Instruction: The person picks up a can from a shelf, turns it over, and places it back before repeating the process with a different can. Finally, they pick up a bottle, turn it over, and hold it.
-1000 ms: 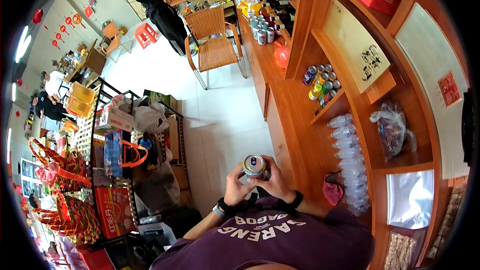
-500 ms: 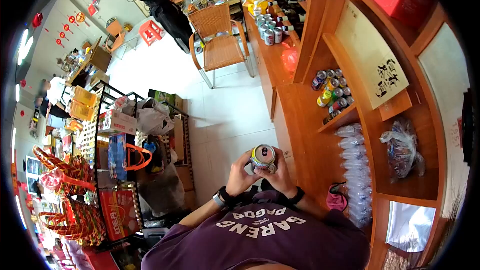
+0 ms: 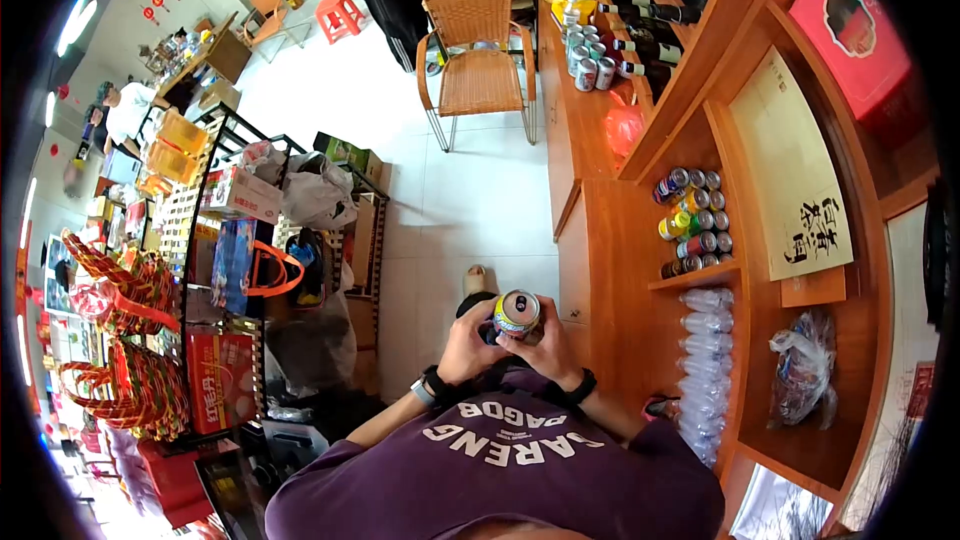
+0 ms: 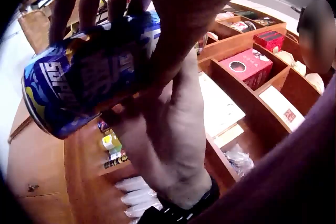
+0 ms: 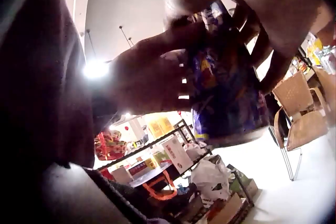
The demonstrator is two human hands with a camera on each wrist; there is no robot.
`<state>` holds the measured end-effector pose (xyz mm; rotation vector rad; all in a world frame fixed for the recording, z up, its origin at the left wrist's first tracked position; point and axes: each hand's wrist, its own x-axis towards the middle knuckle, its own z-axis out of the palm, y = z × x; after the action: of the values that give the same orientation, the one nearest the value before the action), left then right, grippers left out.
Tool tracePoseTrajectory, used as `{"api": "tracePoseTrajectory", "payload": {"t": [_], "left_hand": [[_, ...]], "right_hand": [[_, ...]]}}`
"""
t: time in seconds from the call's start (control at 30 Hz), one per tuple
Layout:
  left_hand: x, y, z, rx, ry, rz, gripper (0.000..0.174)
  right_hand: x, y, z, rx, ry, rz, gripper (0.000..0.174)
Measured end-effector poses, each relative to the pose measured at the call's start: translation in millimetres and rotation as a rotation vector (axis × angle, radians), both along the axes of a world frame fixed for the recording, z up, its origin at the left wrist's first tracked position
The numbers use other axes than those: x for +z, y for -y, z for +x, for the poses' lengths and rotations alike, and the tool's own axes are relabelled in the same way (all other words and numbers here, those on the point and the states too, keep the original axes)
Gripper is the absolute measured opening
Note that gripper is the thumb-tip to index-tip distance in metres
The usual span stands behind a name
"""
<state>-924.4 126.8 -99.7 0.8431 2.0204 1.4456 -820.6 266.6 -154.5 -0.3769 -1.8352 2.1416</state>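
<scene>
A blue and yellow drink can [image 3: 517, 313] is held upright before the chest, its top facing the head camera. My left hand [image 3: 467, 345] curls round one side of it, and my right hand [image 3: 555, 345] grips the other. Blue printing covers the can [image 4: 84, 77] in the left wrist view, with fingers wrapped over it. The right wrist view shows the can [image 5: 226, 87] dark and partly hidden by both hands. Rows of cans [image 3: 695, 220] stand in a shelf corner at the right.
Plastic bottles [image 3: 706, 370] lie stacked below those cans. A wooden counter [image 3: 610, 270] runs along the right. A wicker chair [image 3: 483, 80] stands ahead on the floor. At the left is a rack with bags and a red box [image 3: 222, 385].
The view has turned, so the chair and shelves sit farther right. A foot has come into view beyond the can. Both hands still hold the can.
</scene>
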Motion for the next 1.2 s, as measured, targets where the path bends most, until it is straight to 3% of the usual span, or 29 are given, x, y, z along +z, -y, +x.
{"api": "tracePoseTrajectory", "payload": {"t": [0.13, 0.2, 0.43, 0.67, 0.73, 0.87, 1.03, 1.2], "left_hand": [[-7, -13, -21, -0.084, -0.005, -0.011, 0.065], [-8, -24, -37, -0.132, -0.007, 0.011, 0.065], [-1, -63, -105, -0.264, -0.126, -0.067, 0.064], [2, -87, -179, -0.226, -0.057, 0.035, 0.070], [9, -89, -198, -0.270, 0.018, -0.045, 0.058], [-16, -92, -237, -0.298, -0.010, -0.013, 0.066], [-21, -90, -276, -0.255, 0.183, 0.087, 0.055], [-24, -83, -315, -0.245, 0.183, 0.072, 0.053]], "right_hand": [[4, -18, -12, -0.015, -0.030, 0.149, 0.076], [0, -23, -20, -0.049, -0.010, 0.085, 0.076], [11, -50, -77, -0.206, -0.029, 0.207, 0.075], [22, -72, -153, -0.201, -0.060, 0.226, 0.074], [20, -74, -171, -0.219, -0.055, 0.237, 0.075], [17, -78, -203, -0.233, -0.008, 0.311, 0.074], [15, -78, -248, -0.184, 0.054, 0.249, 0.078], [17, -82, -290, -0.130, 0.118, 0.342, 0.080]]}}
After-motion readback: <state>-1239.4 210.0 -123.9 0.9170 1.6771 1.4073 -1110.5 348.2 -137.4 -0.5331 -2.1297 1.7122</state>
